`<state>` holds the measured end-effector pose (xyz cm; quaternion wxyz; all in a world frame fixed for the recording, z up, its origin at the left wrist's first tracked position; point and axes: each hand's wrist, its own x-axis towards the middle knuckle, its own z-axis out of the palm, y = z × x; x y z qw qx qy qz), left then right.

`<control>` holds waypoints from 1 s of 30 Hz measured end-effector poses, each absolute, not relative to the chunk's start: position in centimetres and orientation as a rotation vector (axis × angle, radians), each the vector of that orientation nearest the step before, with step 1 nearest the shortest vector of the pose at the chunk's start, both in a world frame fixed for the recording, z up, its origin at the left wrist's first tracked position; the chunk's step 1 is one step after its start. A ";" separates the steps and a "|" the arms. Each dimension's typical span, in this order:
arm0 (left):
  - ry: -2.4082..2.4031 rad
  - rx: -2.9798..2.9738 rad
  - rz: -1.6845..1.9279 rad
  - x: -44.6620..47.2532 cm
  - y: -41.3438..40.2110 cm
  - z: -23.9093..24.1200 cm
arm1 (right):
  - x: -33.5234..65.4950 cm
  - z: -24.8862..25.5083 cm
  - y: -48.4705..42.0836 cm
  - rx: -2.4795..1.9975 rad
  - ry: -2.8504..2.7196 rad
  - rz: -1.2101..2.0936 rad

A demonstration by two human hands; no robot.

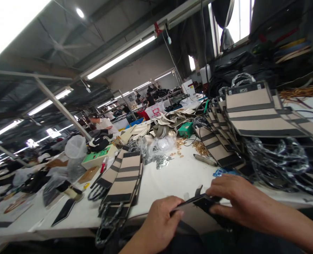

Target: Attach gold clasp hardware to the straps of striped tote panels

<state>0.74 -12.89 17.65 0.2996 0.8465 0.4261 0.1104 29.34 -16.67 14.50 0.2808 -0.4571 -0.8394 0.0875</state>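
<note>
Low at the table's front edge, a beige bag panel (192, 218) with black trim is held between both hands. My left hand (161, 218) pinches its left edge between thumb and fingers. Over the black top corner on the other side, my right hand (232, 197) is closed, fingers above and thumb below. A small dark strap end sticks up beside the right fingertips. The panel's lower part is in shadow. Close to my right hand lies a blue plastic wrapper (221, 172), with a grey-handled tool (205, 160) behind it.
Striped beige-and-black bag panels are stacked at left (127, 173) and right (251, 120), with plastic-wrapped handles (280, 158). Gold metal fittings (201, 148) lie loose near a green box (185, 129). A phone (63, 212) rests at left on the white table (156, 187). A person (103, 124) sits further back.
</note>
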 end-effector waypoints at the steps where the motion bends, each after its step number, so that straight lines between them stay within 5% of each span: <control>1: 1.130 2.283 0.317 1.2 -13.0 17.3 | 29.4 14.6 -16.8 -1.221 -2.280 0.224; 6: 1.074 2.286 0.216 3.3 -13.1 17.3 | 29.9 14.8 -17.3 -1.187 -2.343 0.141; 12: 0.855 2.020 -0.234 3.9 -12.7 16.3 | 29.6 15.1 -17.8 -1.040 -2.461 0.486; 23: 0.591 1.563 0.251 2.7 -11.2 13.4 | 29.3 14.2 -15.8 -1.047 -2.320 0.662; 30: 0.741 1.464 0.313 1.3 -10.5 10.3 | 29.0 10.8 -12.4 -1.083 -2.237 1.218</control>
